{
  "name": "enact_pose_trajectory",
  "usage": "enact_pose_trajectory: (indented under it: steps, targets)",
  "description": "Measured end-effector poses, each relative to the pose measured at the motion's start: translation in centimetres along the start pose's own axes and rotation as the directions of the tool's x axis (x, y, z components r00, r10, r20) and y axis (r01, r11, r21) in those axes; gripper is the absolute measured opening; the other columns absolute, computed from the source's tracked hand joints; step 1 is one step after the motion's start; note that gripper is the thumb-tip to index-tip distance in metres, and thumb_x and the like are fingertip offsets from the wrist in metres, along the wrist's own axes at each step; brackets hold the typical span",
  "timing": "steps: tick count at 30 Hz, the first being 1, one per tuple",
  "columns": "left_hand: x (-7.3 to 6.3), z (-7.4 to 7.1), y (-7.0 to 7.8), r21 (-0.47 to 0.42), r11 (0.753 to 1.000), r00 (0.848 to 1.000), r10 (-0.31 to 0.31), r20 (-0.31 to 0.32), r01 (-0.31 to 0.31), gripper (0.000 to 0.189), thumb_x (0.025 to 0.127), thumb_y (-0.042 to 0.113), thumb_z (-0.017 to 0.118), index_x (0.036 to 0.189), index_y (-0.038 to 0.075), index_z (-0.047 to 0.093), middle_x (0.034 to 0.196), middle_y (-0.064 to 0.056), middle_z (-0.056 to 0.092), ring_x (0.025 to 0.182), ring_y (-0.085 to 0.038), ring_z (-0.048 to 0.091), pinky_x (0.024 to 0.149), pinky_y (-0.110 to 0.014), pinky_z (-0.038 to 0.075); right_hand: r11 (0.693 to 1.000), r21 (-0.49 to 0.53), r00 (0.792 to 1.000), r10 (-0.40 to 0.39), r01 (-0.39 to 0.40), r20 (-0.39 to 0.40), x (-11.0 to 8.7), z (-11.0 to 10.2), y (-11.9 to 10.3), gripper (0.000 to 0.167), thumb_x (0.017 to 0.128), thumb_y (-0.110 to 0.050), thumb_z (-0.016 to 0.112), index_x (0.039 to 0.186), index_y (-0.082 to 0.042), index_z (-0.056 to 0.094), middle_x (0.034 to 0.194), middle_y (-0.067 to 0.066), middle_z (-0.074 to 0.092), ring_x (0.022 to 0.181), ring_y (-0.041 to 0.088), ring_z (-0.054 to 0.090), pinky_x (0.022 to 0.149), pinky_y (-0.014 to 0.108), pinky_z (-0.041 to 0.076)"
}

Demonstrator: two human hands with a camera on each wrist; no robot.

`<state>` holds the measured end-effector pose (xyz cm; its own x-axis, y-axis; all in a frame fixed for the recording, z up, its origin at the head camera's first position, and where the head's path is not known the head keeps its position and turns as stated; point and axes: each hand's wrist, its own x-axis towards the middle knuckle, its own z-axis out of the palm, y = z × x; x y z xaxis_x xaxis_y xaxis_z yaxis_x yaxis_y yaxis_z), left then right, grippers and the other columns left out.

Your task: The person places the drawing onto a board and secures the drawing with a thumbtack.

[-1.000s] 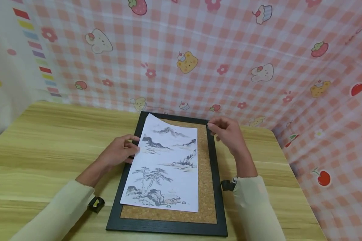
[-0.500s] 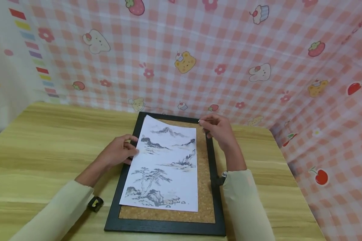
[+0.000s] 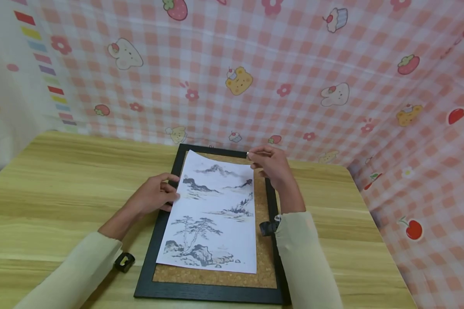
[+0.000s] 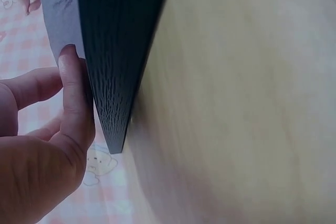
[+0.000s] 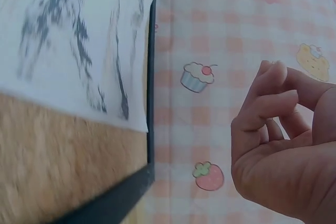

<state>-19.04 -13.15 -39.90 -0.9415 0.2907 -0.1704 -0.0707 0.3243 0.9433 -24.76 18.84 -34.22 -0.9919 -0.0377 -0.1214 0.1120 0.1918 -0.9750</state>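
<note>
The speck at the right fingers seems too small to identify.

The person wears plain, pale cream sleeves, the left sleeve and right sleeve both creased and ending near the wrists. A small black left mount bears a yellow patch; the right mount is black and blocky.

white paper with grey-black mountains and pines, black wood-grained frame, speckled brown cork, small whitish object, yellow tabletop with darker streaks, pink-and-white gingham cloth with pink strawberries, pink flowers, yellow bears, cream sleeves
</note>
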Motion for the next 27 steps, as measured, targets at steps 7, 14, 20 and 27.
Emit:
enact_pose_trajectory:
  steps: [7,14,20,27]
  targets:
    - [0.2,0.2,0.0,0.011,1.0,1.0,-0.012,0.004,0.012,0.052,0.098,-0.001,0.061,0.145,-0.009,0.04,0.109,-0.024,0.061,0.09,-0.028,0.066,0.073,-0.039,0.062,0.998,0.062,0.999,0.032,-0.033,0.014,0.9,1.0,0.4,0.024,0.1,-0.016,0.067,0.118,0.001,0.068,0.115,0.016,0.068,0.071,0.013,0.062,0.052,0.025,0.045]
    - [0.0,0.0,0.2,-0.002,1.0,1.0,-0.021,0.02,0.021,0.053,0.097,-0.003,0.062,0.145,-0.01,0.039,0.113,-0.027,0.059,0.09,-0.029,0.065,0.073,-0.038,0.062,0.993,0.115,0.999,0.017,-0.02,0.027,1.5,1.7,0.5,0.022,0.1,-0.009,0.066,0.116,0.006,0.066,0.1,0.012,0.069,0.077,0.017,0.062,0.061,0.026,0.052]
    - [-0.1,-0.3,0.2,0.004,1.0,0.999,-0.017,0.044,0.017,0.054,0.098,-0.005,0.06,0.147,-0.01,0.037,0.115,-0.029,0.058,0.09,-0.029,0.066,0.074,-0.038,0.061,0.988,0.147,0.998,0.051,-0.056,0.038,1.9,2.4,0.7,0.028,0.1,-0.008,0.067,0.122,0.008,0.065,0.096,0.009,0.07,0.08,0.016,0.067,0.066,0.026,0.056]
    - [-0.2,-0.2,0.2,-0.003,1.0,0.997,-0.022,0.07,0.022,0.057,0.097,-0.007,0.061,0.148,-0.011,0.035,0.115,-0.029,0.057,0.089,-0.026,0.067,0.074,-0.039,0.061,0.961,0.259,0.995,0.1,-0.101,0.015,2.6,3.2,1.3,0.025,0.098,-0.003,0.067,0.12,0.01,0.066,0.094,0.014,0.071,0.072,0.012,0.069,0.061,0.022,0.057]
